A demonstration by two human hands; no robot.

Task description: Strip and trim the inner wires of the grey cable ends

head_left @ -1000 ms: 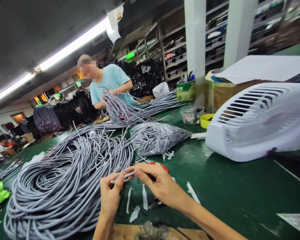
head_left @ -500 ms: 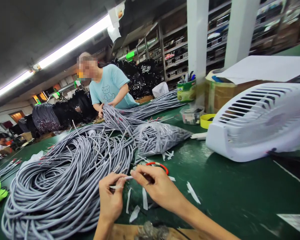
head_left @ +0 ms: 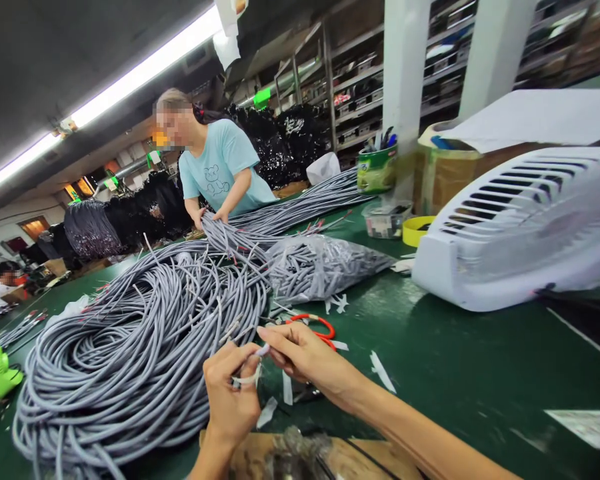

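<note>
My left hand (head_left: 234,385) is closed around a grey-white cable end (head_left: 263,349), which pokes out past the thumb and forefinger. A thin white strip (head_left: 247,381) hangs from the same grip. My right hand (head_left: 303,352) pinches at the tip of the cable, fingertips almost meeting the left ones; its lower fingers are curled. Just behind the right hand lie red-handled scissors (head_left: 325,327), partly covered by it. To the left spreads a large coil of grey cables (head_left: 145,353). White scraps (head_left: 383,373) lie around my hands on the green table (head_left: 460,387).
A clear bag of short grey pieces (head_left: 320,267) lies beyond my hands. A white fan (head_left: 510,233) stands right, near a yellow tape roll (head_left: 416,230) and a green can (head_left: 377,170). Across the table a co-worker in a light blue shirt (head_left: 220,167) handles grey cables. Cardboard (head_left: 250,457) lies in front.
My hands have drawn closer together, the right fingertips now over the cable end. Less cable shows between them. More of the scissors' handle is visible, and the view has shifted slightly.
</note>
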